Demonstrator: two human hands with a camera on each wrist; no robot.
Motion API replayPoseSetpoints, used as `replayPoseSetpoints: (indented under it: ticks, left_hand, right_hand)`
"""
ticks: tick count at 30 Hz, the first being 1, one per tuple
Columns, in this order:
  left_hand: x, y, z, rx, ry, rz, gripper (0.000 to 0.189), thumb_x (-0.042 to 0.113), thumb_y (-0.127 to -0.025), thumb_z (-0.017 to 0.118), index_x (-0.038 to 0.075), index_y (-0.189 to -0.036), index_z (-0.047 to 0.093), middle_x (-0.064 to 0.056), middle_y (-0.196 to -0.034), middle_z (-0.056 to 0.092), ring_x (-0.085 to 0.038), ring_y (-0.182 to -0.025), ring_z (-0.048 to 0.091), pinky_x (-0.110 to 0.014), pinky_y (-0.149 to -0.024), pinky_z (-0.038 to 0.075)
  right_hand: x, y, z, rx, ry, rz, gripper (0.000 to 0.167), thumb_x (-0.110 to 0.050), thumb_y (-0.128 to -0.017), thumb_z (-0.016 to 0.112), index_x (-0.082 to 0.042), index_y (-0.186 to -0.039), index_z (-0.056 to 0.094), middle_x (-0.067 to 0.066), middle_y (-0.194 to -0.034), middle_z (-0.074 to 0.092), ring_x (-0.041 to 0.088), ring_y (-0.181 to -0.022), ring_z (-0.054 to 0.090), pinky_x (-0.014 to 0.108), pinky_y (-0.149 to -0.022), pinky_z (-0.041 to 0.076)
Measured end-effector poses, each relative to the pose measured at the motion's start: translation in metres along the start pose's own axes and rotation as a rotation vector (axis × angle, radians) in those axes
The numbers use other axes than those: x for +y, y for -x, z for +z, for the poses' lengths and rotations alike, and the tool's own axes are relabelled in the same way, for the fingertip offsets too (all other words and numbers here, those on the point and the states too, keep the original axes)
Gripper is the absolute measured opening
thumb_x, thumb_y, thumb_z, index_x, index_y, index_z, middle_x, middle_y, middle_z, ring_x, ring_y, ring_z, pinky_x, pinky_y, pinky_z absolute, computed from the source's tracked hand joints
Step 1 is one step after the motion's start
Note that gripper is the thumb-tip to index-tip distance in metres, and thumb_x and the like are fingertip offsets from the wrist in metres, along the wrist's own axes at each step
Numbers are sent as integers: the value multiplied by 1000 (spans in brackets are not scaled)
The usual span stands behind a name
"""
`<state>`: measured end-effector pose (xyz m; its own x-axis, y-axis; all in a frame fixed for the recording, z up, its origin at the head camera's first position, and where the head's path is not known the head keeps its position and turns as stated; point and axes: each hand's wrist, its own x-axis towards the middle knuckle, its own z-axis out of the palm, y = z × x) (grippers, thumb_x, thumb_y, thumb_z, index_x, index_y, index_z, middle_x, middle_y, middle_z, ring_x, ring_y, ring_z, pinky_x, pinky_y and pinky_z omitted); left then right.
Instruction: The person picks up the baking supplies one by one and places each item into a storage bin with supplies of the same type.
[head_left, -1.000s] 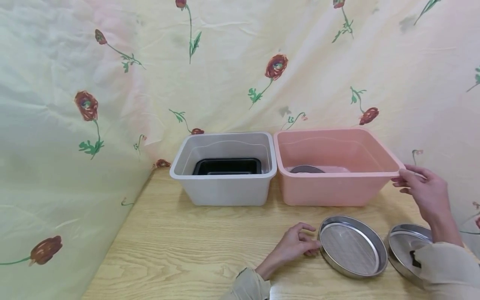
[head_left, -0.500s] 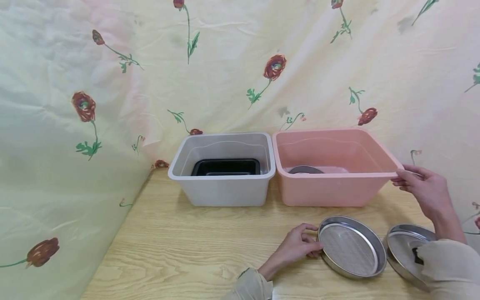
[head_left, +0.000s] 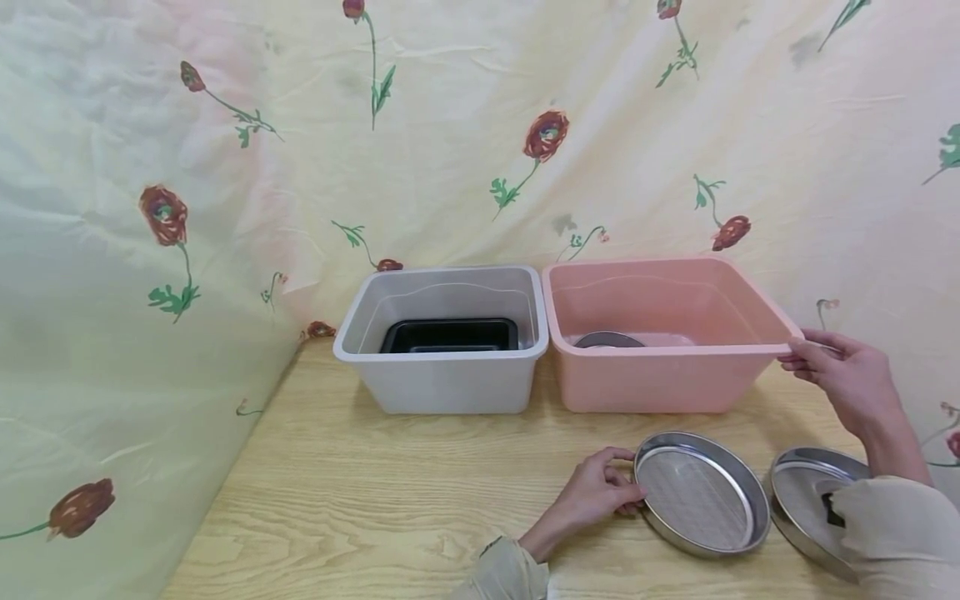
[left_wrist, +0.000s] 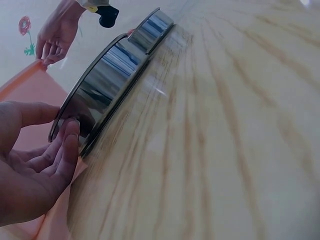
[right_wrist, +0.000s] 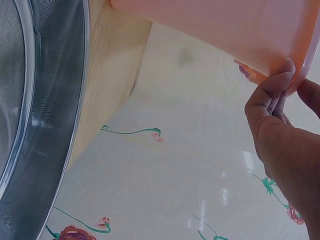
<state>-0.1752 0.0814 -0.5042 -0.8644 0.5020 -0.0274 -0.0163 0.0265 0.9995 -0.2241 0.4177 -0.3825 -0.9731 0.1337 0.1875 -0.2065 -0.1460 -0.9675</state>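
Observation:
In the head view, a round steel sieve (head_left: 693, 500) with a mesh floor lies on the wooden table. My left hand (head_left: 588, 496) is at its left side, relaxed fingertips against the metal wall; the left wrist view shows those fingertips on the sieve's shiny side (left_wrist: 107, 75). The thumb and fingers of my right hand (head_left: 855, 379) pinch the front right corner of the pink bin (head_left: 660, 379). This grip on the bin's rim (right_wrist: 305, 55) also shows in the right wrist view. A grey round rim (head_left: 607, 339) peeks up inside the bin.
A light grey bin (head_left: 450, 383) holding a black rectangular pan (head_left: 450, 333) stands against the pink bin's left side. Another round steel sieve or pan (head_left: 806, 500) lies at the right, partly under my right sleeve. Flowered cloth (head_left: 450, 125) hangs behind and at the left.
My left hand has edged right, bringing its index fingertip onto the sieve's rim. The right hand keeps its pinch on the pink bin. The head view has shifted slightly.

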Motion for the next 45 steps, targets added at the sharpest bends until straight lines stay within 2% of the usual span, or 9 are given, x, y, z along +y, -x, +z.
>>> replayPoseSetpoints:
  ticks: [7,13,18,23,35,45]
  left_hand:
    - [0,0,1,-9,42,12,45,-5,-92,72,-1,-135,58,-9,-74,72,-7,-57,65,-21,-55,57]
    - [-2,-1,2,-16,66,25,46,-8,-92,70,-4,-136,57,-11,-76,73,-9,-60,68,-22,-57,59]
    - [-4,-2,3,-3,90,26,44,-10,-91,69,-5,-134,58,-9,-75,72,-6,-59,65,-21,-57,59]
    - [-3,-2,4,25,70,34,43,-11,-90,69,-4,-131,61,-7,-72,71,-4,-56,63,-20,-56,58]
    - [2,1,7,64,64,49,45,-17,-84,65,-3,-128,64,-6,-67,69,-2,-52,59,-17,-53,55]
    - [4,2,9,71,73,41,46,-16,-85,66,-3,-129,64,-2,-66,68,-3,-51,59,-17,-53,55]
  right_hand:
    - [2,0,0,2,19,5,33,5,-102,58,-21,-94,78,0,-81,76,9,-69,73,17,-63,59]
    - [2,1,0,-15,-18,-16,33,6,-102,56,-18,-95,78,2,-80,76,9,-69,73,17,-64,59]
    - [2,1,1,-8,13,-10,33,4,-103,57,-20,-95,77,1,-80,76,9,-69,73,17,-63,59]
    - [2,1,2,0,53,12,31,2,-103,58,-23,-95,75,-1,-81,76,8,-70,73,17,-63,59]
    - [2,2,0,-15,9,-3,29,3,-103,58,-20,-97,75,2,-80,76,10,-70,74,17,-64,59]
    - [2,2,-1,-29,-20,-12,33,5,-104,54,-19,-97,75,3,-80,77,10,-70,74,17,-65,59]
